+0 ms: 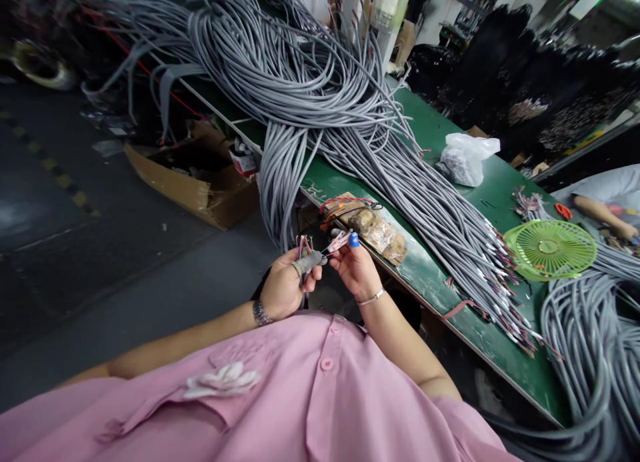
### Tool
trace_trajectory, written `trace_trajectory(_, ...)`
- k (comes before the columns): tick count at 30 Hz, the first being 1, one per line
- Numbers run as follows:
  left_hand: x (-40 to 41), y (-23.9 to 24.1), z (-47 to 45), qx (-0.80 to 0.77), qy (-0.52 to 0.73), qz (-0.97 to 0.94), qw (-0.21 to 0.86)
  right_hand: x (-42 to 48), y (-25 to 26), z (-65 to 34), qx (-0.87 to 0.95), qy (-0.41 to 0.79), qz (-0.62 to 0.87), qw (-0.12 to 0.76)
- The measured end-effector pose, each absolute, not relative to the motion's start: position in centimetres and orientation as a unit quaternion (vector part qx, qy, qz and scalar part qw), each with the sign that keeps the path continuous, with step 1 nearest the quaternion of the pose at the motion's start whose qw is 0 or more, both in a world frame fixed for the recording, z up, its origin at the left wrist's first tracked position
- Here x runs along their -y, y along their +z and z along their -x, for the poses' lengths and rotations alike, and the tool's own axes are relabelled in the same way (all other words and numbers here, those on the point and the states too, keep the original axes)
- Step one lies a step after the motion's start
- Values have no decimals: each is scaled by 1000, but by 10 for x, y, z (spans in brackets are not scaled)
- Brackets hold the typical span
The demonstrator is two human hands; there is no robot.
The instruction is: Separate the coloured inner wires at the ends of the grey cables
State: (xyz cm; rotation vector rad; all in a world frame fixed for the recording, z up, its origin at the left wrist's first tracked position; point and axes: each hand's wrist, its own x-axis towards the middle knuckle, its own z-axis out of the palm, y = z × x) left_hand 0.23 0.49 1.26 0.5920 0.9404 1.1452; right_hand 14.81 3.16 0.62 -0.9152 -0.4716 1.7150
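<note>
My left hand (284, 287) is closed around a bundle of thin coloured wires (303, 243), whose ends stick up above the fingers. A grey sleeve (309, 262) covers its thumb. Close beside it, my right hand (357, 273) pinches pale pinkish wire ends (339, 241); a blue cap (354, 239) sits on one of its digits. Thin dark and green strands run between the two hands. Just beyond them, at the bench edge, a taped wooden block (377, 229) carries orange and red wires.
Long grey cables (280, 69) lie heaped over the green bench (430, 125), some hanging off its edge. A white plastic bag (467, 159), a green fan (550, 249) and red-handled scissors (563, 211) lie farther right, near another person's arm (603, 212). Below left stands a cardboard box (170, 182).
</note>
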Motion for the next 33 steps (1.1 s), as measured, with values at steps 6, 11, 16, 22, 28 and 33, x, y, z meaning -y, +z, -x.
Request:
trace_trajectory(6,-4,10,-5,-431,498,-278,700,-35,1,-144,189,703,384,569)
trace_trajectory(11,-2,5,-3,-427,484,-290,706,-34,-2,-143,192,716,358,568)
trace_trajectory(16,1,1,3,-425,467,-315,708,-29,-3,-162,253,775,384,433)
trace_trajectory(22,10,-5,10,-443,403,-389,700,-23,7,-181,415,758,411,292)
trace_trajectory(28,10,-3,10,-434,317,-457,709,-22,18,-166,484,703,423,305)
trace_trajectory(33,5,-1,10,-444,272,-449,726,-17,13,-163,490,671,432,350)
